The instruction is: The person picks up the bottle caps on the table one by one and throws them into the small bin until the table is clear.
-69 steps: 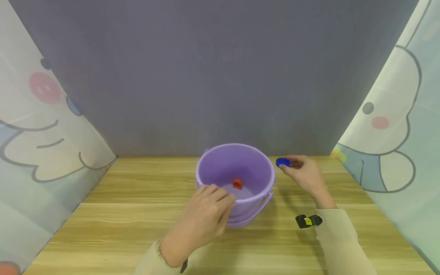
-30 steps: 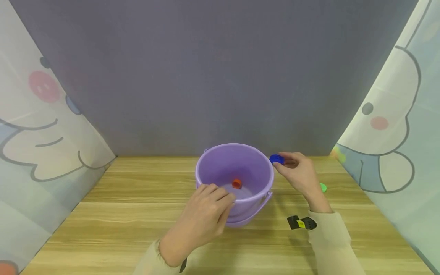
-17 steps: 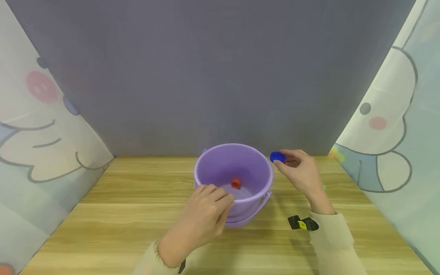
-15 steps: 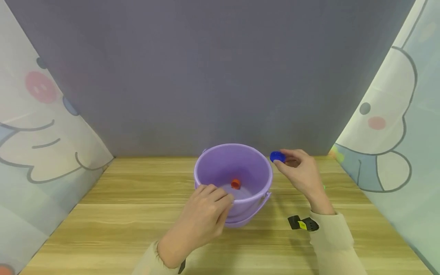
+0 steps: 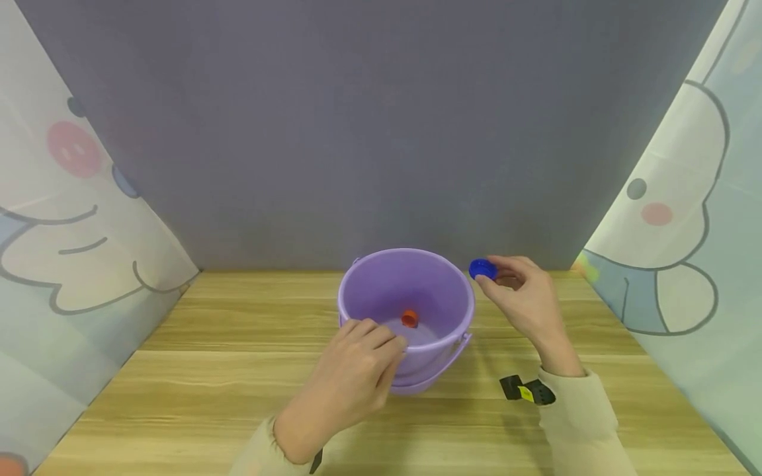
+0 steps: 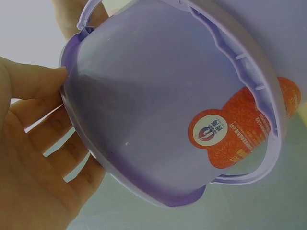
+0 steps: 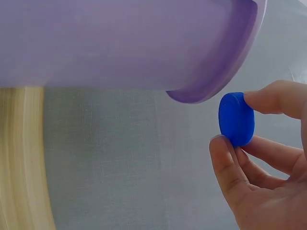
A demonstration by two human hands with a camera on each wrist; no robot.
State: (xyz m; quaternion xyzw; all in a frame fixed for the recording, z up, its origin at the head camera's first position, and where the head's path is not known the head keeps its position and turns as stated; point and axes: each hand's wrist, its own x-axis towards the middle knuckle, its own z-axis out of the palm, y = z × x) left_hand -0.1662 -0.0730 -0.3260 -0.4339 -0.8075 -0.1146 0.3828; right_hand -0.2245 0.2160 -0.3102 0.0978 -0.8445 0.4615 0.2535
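A purple bucket point(image 5: 411, 367) stands upright on the wooden table. My left hand point(image 5: 348, 373) grips its near rim, thumb on one side and fingers on the other in the left wrist view. To the right of the bucket, just outside its rim, my right hand point(image 5: 524, 301) pinches a blue bottle cap point(image 5: 483, 268) between thumb and fingertips. The head view shows the cap's hollow side. In the right wrist view the blue cap point(image 7: 236, 120) is apart from the bucket's rim. Inside, on the bucket's bottom, lies a small orange bottle cap point(image 5: 409, 318).
The bucket's purple handle point(image 5: 455, 357) hangs down at its front right. A grey wall point(image 5: 381, 132) rises behind the wooden table point(image 5: 238, 350), with cartoon-printed sheets point(image 5: 667, 218) at both sides. An orange label point(image 6: 235, 129) sticks to the bucket.
My right hand has moved slightly left and up with the blue cap, which is now tilted to show its hollow side. A green object glimpsed beside the right wrist is hidden now.
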